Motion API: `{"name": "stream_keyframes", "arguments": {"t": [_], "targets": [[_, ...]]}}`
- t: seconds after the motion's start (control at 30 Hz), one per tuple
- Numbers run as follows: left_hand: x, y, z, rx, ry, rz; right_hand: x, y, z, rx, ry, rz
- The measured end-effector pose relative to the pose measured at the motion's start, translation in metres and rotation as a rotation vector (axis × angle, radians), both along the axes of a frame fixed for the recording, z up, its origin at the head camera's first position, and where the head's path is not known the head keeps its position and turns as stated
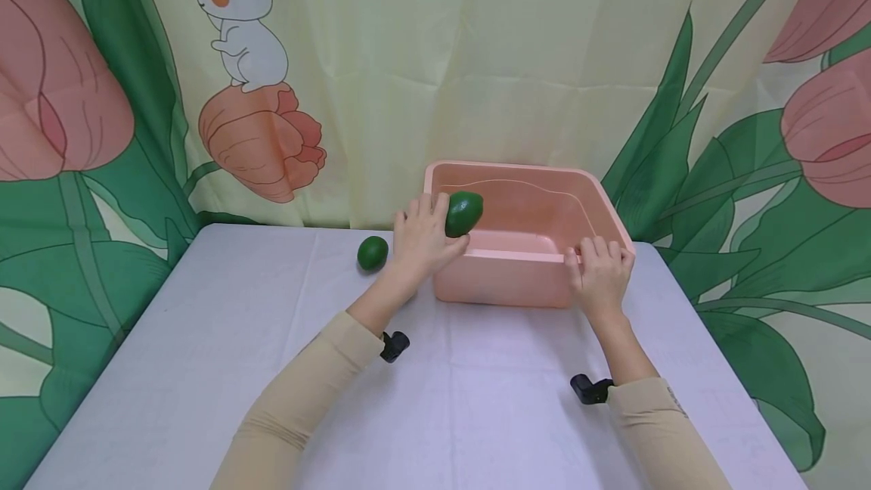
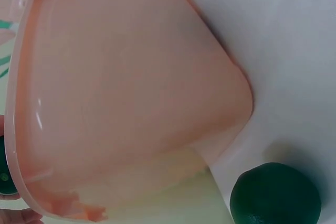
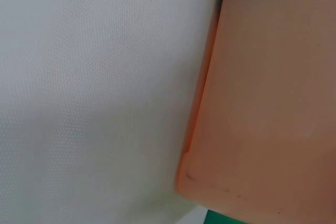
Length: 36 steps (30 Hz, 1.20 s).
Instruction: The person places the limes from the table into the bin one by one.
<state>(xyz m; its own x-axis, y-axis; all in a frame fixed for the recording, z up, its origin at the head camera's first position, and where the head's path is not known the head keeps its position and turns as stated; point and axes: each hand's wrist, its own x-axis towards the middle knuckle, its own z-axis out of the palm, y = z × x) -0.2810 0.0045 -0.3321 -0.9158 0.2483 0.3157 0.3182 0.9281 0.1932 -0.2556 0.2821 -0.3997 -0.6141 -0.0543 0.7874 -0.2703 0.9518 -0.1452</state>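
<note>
My left hand (image 1: 423, 237) holds a glossy dark green avocado (image 1: 465, 213) over the front left part of a pink plastic bin (image 1: 503, 282). Its thumb and fingers curl round the fruit, just above the rim. With my right hand (image 1: 600, 274) I grip the bin's front rim near the right corner, fingers hooked over the edge. A second green avocado (image 1: 372, 253) lies on the table left of the bin; the left wrist view also catches this avocado (image 2: 275, 195) beside the bin's wall. The right wrist view shows only the bin's outer wall (image 3: 262, 98), with the hand hidden.
A white cloth (image 1: 204, 339) covers the table. Behind it hangs a curtain (image 1: 381, 82) printed with tulips and a white rabbit, close to the bin's back. Small black cameras (image 1: 395, 346) sit at both wrists.
</note>
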Motion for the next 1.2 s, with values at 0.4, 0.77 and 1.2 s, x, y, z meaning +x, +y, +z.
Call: {"name": "stream_keyframes", "arguments": {"t": [0.4, 0.77, 1.2], "targets": [[-0.003, 0.01, 0.0, -0.046, -0.019, -0.03, -0.001, -0.001, -0.001, -0.016, 0.012, -0.008], [-0.008, 0.016, 0.0, -0.036, -0.024, -0.061, 0.0, -0.002, 0.001, -0.018, 0.015, -0.006], [-0.014, 0.022, 0.0, -0.04, -0.041, -0.083, 0.0, -0.001, 0.001, -0.019, -0.01, -0.013]]}}
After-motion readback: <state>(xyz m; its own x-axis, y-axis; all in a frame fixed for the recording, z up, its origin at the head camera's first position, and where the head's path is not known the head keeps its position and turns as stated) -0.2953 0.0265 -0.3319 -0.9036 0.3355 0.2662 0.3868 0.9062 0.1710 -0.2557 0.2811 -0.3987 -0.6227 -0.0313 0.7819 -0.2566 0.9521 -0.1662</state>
